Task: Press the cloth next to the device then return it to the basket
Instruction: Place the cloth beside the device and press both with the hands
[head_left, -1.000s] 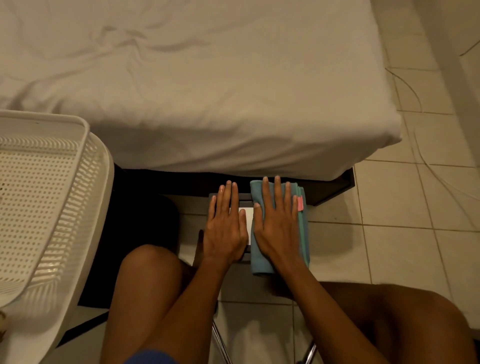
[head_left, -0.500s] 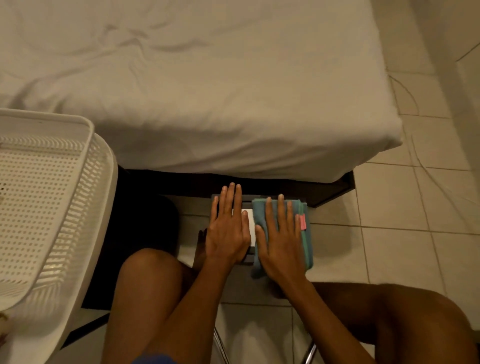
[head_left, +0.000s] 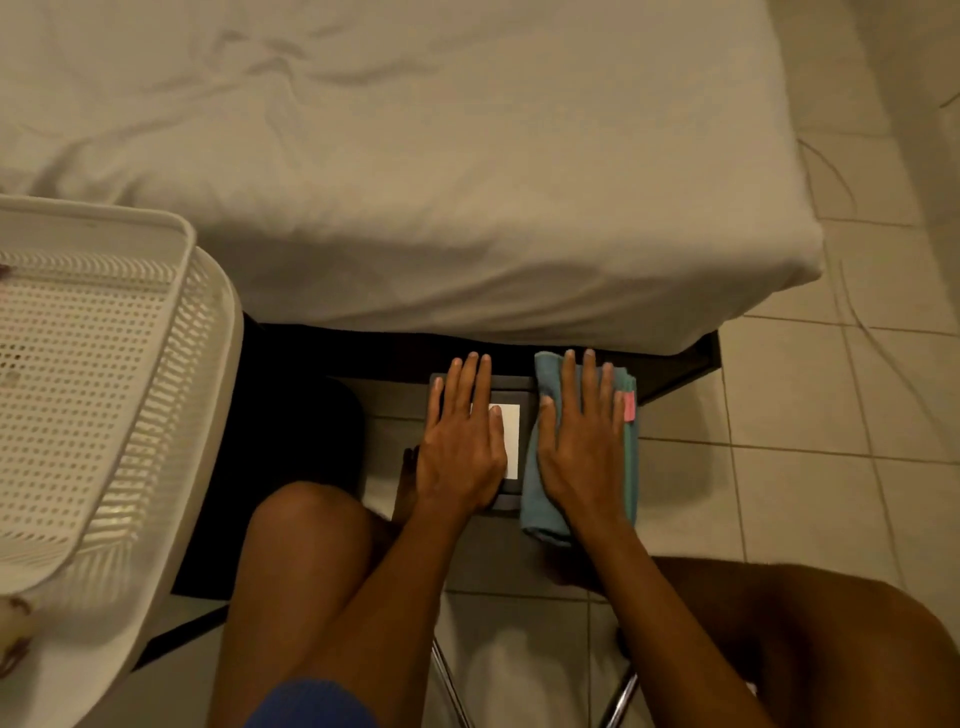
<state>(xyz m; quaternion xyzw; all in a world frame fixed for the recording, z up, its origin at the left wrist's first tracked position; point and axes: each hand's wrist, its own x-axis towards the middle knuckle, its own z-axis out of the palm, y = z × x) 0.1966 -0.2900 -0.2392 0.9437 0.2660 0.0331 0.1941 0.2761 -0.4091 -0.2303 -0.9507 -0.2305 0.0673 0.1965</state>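
Pressure is what this step wants, and my right hand (head_left: 584, 452) lies flat and spread on the folded teal cloth (head_left: 628, 467), palm down, fingers straight and pointing to twelve o'clock, clasping nothing; my left hand (head_left: 462, 452) lies just as flat on the dark device (head_left: 522, 395) at nine o'clock of the cloth, covering most of its pale panel (head_left: 511, 441), so neither hand is curled round anything. The cloth sits touching the device's right edge, on the same low support in front of the bed (head_left: 415, 156), with a small pink tag (head_left: 629, 406) showing at its three o'clock side; what carries the two I cannot make out under them. To press well I judge I should lean my weight through the heel of the right palm as well as the fingers, since the near end of the cloth at six o'clock looks thicker and rolls out past my wrist; keeping the left hand steady should stop the device sliding away. The white basket (head_left: 171, 332) stands well apart at nine o'clock, so afterwards I would gather the cloth by both long edges to keep its fold; a one-sided pinch may let it fall open on the way over my knee (head_left: 306, 525).
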